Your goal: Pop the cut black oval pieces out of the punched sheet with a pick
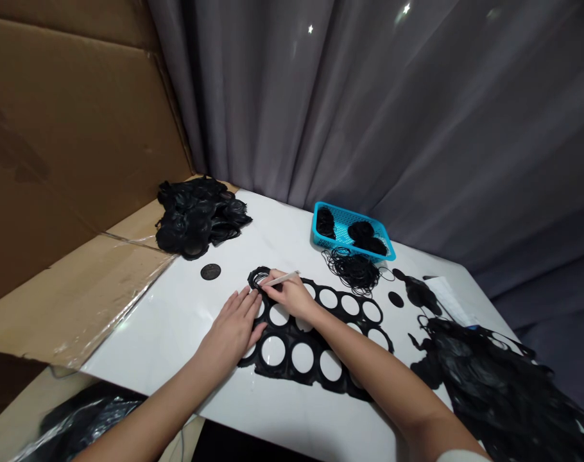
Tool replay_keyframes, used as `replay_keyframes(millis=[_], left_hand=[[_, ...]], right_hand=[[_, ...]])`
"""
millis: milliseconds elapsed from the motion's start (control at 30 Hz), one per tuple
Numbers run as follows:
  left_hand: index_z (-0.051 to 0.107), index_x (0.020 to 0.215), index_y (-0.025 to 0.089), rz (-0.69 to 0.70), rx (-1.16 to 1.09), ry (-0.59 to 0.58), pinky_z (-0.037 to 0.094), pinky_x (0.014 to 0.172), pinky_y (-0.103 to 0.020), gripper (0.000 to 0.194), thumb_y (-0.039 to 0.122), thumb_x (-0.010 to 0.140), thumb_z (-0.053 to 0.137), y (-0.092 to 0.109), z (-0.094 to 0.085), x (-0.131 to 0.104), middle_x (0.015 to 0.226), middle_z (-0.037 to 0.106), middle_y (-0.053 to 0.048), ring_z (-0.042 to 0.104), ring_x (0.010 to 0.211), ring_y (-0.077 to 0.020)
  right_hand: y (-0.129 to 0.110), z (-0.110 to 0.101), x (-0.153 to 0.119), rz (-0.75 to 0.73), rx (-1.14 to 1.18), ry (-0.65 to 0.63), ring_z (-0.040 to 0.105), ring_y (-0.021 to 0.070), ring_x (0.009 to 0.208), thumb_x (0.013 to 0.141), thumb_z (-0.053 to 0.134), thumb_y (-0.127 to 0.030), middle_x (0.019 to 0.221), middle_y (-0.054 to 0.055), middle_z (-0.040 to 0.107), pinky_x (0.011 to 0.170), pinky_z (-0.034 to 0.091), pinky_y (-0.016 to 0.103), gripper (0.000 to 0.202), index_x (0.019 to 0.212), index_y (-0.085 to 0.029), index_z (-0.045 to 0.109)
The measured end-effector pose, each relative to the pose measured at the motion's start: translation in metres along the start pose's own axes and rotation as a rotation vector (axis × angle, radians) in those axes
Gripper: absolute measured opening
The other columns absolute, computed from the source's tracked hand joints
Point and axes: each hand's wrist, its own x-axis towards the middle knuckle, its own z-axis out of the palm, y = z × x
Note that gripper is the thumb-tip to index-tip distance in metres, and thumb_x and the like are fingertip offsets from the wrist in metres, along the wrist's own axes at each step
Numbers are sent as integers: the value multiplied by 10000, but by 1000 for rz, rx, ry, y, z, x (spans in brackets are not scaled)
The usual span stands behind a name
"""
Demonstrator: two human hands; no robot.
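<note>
A thin black sheet [287, 372] with rows of round holes lies flat on the white table. My left hand [233, 321] rests on the sheet's left edge, palm down with its fingers stretched out. At the far left corner of the sheet, my right hand [287, 292] pinches a slim whitish stick-like tool [282, 279], its tip down at the corner hole. Black rings [260, 277] show in that hole, close to the tool's tip. What the tip touches is too small to tell. My right forearm covers part of the sheet.
A blue basket [391, 247] holds black bundles, with loose black rings [354, 269] in front. Black sheets are heaped at left [196, 218] and scraps [498, 385] at right. Black discs [210, 272] lie about. Cardboard [70, 141] walls the left; a grey curtain [369, 115] hangs behind.
</note>
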Motion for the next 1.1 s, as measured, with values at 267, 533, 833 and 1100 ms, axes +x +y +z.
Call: replay_keyframes(millis=[267,533,833,1100], left_hand=[[544,1362,113,-19,-61,10,419,1112,-500,474,402,998,454,0,-2,0,1417,580,-172,518,1344,-335],[570,1320,97,-26,-29,37,418,1106,-486,446,386,995,469,3,-4,3,1378,606,-176,546,1315,-330],[606,1234,139,-75,-56,41,411,1113,-503,372,400,1021,448,15,-37,-19,1319,621,-148,542,1292,-311],[596,1301,152,-84,-59,51,453,1076,-493,384,364,1002,480,30,-34,-46,1301,635,-144,558,1254,-321]], right_hand=[[-3,11,-10,-256,-534,-132,587,243,934,966,522,-174,954,94,698,872,384,381,82,943,-196,597],[19,-62,38,84,-618,442,542,238,764,924,455,-147,771,70,625,756,352,337,143,866,-200,574],[-6,-37,-5,183,-103,152,570,171,668,872,580,-310,662,-26,608,643,397,261,203,698,-227,519],[-32,9,-38,68,47,-107,649,168,847,890,599,-241,886,-9,713,776,464,271,112,781,-221,583]])
